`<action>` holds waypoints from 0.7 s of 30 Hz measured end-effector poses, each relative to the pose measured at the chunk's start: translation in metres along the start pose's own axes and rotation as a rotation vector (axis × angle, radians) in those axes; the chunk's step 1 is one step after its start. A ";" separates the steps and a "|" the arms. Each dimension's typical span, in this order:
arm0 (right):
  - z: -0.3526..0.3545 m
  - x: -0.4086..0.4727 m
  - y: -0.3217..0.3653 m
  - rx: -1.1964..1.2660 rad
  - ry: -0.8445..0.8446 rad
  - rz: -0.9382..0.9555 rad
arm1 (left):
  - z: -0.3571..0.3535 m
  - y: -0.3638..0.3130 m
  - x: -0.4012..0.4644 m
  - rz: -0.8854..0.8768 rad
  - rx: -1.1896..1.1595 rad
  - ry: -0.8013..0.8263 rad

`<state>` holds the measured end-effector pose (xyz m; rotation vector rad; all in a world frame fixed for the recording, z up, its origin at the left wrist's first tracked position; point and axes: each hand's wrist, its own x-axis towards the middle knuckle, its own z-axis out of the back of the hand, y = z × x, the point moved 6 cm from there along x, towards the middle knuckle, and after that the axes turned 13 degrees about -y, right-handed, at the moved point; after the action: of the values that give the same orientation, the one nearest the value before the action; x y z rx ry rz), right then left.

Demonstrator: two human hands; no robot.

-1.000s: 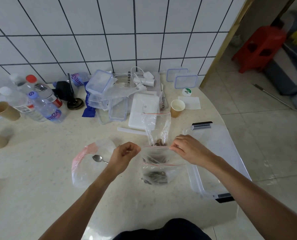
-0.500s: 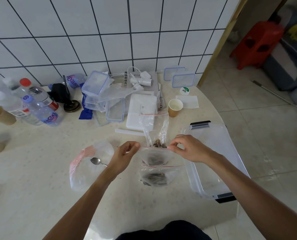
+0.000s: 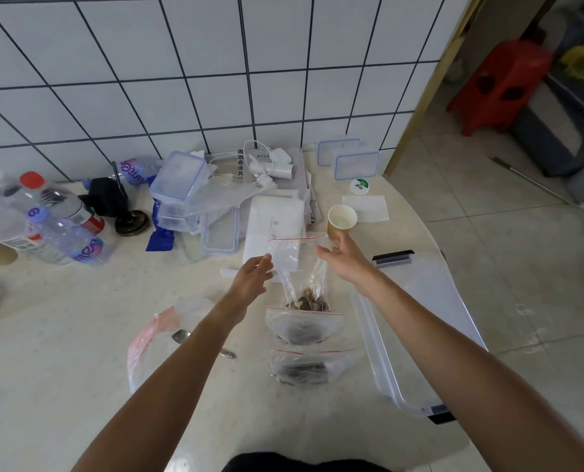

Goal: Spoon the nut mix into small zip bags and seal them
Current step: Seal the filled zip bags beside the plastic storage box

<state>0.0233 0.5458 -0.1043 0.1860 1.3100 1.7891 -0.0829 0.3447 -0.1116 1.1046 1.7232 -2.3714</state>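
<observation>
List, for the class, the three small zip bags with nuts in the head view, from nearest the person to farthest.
Flat bag → middle flat bag → upright bag, between left hand and right hand.

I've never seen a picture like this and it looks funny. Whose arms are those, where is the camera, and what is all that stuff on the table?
The camera sits on a person's head and looks down, so you see their own two arms. The left hand and right hand reach out with straight fingers to an upright little zip bag with nuts in the bottom. They are at its sides, not gripping it. Nearer the person lie two more small bags of nuts, their red strips across the top. A spoon lies by a big clear bag on the left. A clear plastic lid lies on the right, and a paper cup and water bottles stand farther back.
</observation>
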 end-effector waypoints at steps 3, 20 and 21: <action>-0.006 0.010 -0.007 0.129 -0.012 -0.125 | -0.011 -0.003 0.007 0.067 0.016 -0.005; 0.039 -0.033 0.026 -0.224 -0.014 0.210 | 0.006 -0.015 0.003 -0.244 0.015 -0.045; 0.042 -0.037 0.027 -0.273 -0.004 0.242 | 0.008 -0.014 -0.002 -0.270 0.027 -0.034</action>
<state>0.0545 0.5469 -0.0500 0.2031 1.0613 2.1500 -0.0913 0.3430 -0.0981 0.8778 1.9463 -2.5526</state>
